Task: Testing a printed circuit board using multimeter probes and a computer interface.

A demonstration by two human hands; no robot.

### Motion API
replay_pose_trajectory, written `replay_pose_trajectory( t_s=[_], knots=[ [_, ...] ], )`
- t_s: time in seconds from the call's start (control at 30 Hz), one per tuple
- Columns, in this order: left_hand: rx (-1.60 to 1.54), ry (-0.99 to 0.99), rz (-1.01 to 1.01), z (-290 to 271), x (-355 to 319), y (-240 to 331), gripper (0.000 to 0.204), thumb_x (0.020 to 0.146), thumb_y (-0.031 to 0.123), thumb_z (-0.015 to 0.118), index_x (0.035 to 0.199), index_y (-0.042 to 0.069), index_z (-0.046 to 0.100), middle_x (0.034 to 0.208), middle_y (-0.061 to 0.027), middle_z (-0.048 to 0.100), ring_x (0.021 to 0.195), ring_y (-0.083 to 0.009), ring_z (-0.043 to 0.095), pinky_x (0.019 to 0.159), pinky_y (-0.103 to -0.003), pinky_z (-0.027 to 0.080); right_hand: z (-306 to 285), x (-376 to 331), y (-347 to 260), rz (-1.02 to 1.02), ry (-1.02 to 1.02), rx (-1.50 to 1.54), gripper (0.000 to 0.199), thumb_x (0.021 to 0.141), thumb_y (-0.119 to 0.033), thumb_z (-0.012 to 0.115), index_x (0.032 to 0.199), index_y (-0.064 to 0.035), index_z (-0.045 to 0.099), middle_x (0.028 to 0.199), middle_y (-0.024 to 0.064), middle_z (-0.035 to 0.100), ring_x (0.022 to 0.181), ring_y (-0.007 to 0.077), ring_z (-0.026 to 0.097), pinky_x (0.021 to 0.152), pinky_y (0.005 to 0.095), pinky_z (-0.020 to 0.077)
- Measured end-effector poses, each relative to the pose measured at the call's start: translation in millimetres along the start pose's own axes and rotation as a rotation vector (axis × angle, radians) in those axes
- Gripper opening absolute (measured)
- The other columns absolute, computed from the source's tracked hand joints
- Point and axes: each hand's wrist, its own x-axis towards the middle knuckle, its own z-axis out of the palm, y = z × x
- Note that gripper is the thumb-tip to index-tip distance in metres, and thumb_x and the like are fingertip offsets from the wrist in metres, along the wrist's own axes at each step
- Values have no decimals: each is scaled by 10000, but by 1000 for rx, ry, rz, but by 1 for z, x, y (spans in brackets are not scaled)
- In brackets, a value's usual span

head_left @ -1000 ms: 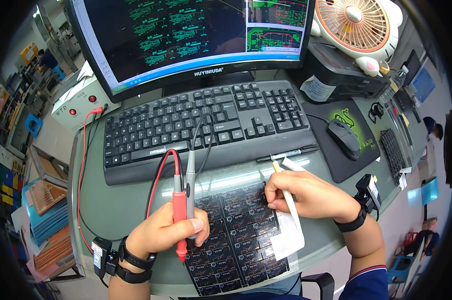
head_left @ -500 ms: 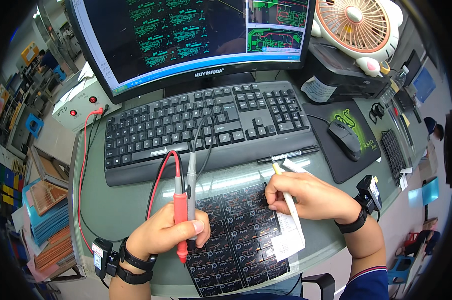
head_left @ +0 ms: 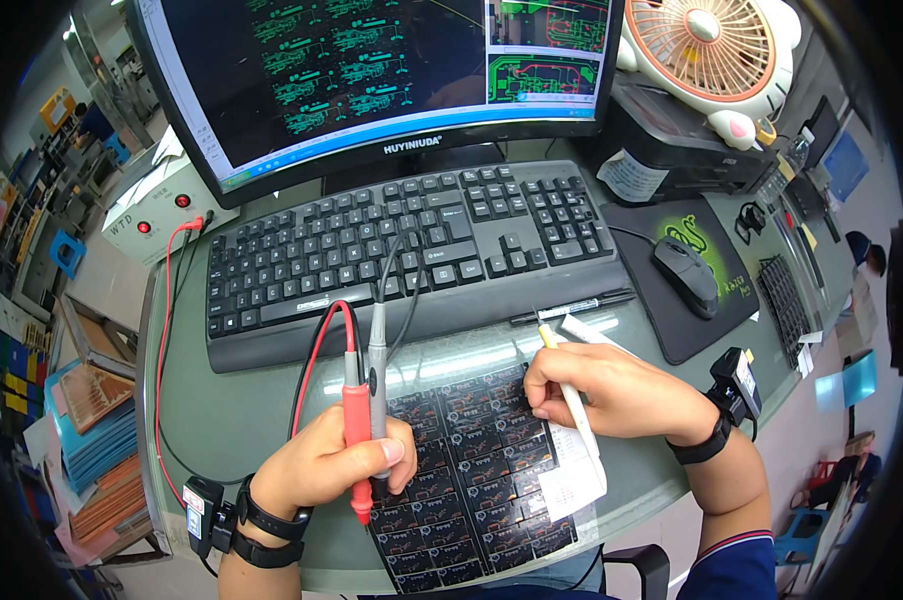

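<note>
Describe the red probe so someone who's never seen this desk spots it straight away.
Find the wide black keyboard below the monitor, then look just below it to the person's left hand. The red probe is gripped there, tip downward. The probe beside it in the same grip is gray; this one has a thick red body and a red lead.

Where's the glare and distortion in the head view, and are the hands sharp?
Head view: bright glare streaks on the shiny desk below the keyboard; same view, a dark rim and the desk's left edge bowed; left hand and right hand fairly crisp, blue stool at far left softer.
</note>
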Motion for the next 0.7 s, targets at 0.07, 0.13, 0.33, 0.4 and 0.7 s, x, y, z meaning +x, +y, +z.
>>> replay_pose_trajectory(
  t_s=[0.07, 0.13, 0.33, 0.4, 0.7],
  knots=[
    [-56, -42, 26, -2, -1, -2, 322, 924, 247, 486, 732, 10, 590, 718, -64, 608, 695, -155, 559, 670, -296, 456, 0, 0, 0, 0, -3, 2, 135, 847, -45, 629, 898, -51, 504, 780, 67, 594, 738, 276, 603, 658, 368, 467],
    [-57, -41, 23, -2, -1, -3, 321, 923, 246, 489, 732, 9, 590, 718, -64, 607, 693, -155, 557, 668, -296, 456, 0, 0, 0, -6, 2, 8, 133, 850, -49, 627, 895, -51, 502, 779, 69, 593, 738, 280, 603, 659, 370, 467],
    [-52, -42, 10, -3, -1, -2, 323, 923, 247, 494, 731, 5, 589, 716, -69, 604, 699, -160, 556, 671, -302, 456, 0, 0, 1, -10, -2, 0, 129, 852, -50, 624, 893, -52, 502, 785, 76, 595, 749, 292, 605, 665, 378, 466],
    [-54, -45, 26, -2, 0, -1, 326, 924, 248, 493, 731, 4, 589, 715, -70, 603, 701, -161, 557, 673, -304, 457, 0, 0, 2, -8, -5, 0, 129, 853, -52, 625, 894, -51, 502, 787, 77, 595, 752, 293, 605, 667, 379, 466],
    [-51, -54, 31, -1, -1, -3, 335, 930, 250, 489, 734, -2, 588, 713, -74, 598, 699, -166, 556, 673, -308, 457, 1, 0, 1, 2, -15, 5, 124, 857, -55, 623, 895, -48, 505, 783, 81, 595, 748, 290, 605, 668, 380, 466]
  ],
)
